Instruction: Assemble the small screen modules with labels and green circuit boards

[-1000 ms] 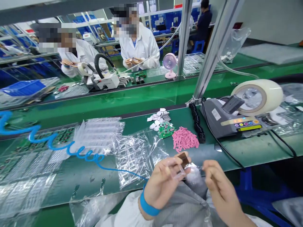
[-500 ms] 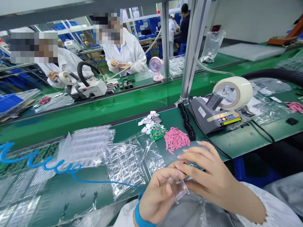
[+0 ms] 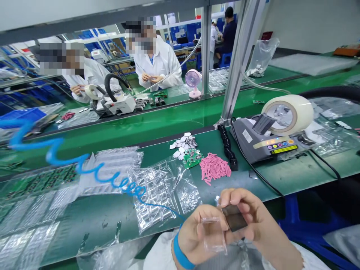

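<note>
In my left hand (image 3: 189,234) lies a small clear plastic rectangular cover (image 3: 213,236), gripped by the fingers. My right hand (image 3: 260,221) pinches a dark, thin rectangular panel (image 3: 234,218) beside it, close to the left fingertips. Both hands are low in the picture, over my lap at the bench's front edge. A blue wrist strap (image 3: 181,252) circles my left wrist. Beyond the hands lies a pile of pink strips (image 3: 215,167). A green circuit board (image 3: 192,158) and small white pieces (image 3: 182,144) sit behind that pile.
Left of the hands lies a bag of clear plastic parts (image 3: 153,200). A coiled blue cord (image 3: 101,174) stretches across the left side. The grey tape dispenser (image 3: 247,140) stands at the right, beside a row of black parts (image 3: 227,147). Co-workers (image 3: 157,62) sit across the bench.
The dark panel now shows in my right hand, which before was at the clear cover with the left. The cover has turned flat side up. The whole view has shifted slightly.
</note>
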`<state>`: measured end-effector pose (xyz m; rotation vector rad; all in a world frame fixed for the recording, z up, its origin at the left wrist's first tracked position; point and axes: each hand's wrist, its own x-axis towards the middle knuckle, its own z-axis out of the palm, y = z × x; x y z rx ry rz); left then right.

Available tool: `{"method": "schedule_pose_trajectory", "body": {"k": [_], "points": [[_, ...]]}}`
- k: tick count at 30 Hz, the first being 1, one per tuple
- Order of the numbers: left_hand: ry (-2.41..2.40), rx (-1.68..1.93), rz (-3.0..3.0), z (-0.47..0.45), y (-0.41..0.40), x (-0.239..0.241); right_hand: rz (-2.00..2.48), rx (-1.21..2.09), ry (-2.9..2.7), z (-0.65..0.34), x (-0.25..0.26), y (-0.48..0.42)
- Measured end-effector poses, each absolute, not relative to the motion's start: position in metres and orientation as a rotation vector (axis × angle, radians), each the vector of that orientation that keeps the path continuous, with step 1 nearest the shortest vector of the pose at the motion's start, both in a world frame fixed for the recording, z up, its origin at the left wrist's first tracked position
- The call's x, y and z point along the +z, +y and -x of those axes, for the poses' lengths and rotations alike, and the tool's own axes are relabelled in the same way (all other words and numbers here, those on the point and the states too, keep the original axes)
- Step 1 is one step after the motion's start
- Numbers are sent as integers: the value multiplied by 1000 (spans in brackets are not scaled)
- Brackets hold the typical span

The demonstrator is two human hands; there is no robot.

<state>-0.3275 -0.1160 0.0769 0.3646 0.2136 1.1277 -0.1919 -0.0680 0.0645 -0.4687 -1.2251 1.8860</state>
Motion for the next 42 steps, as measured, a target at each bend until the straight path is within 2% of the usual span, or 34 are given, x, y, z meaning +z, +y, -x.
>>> {"method": "schedule_pose_trajectory", "body": {"k": [4,8,11,16,20,35,42], "points": [[232,1149,-324,325,-120,76,398,1937,-1175,196,57,-73],[272,1187,-364,328,-123,78,376,1762,-1395,190,61,-68],[367,1158,-518,333,-122,79,526,1481,-1599,182,77,-64],[491,1167,-821,339,-121,79,774,814,-1988,176,107,-62],[523,1157,-981,340,-122,79,788,530,-2129,174,112,-64],[589,1163,-1081,339,-124,81,787,361,-2173,169,102,-70],[630,1092,-1119,344,-123,86,796,386,-2166,168,96,-72]]}}
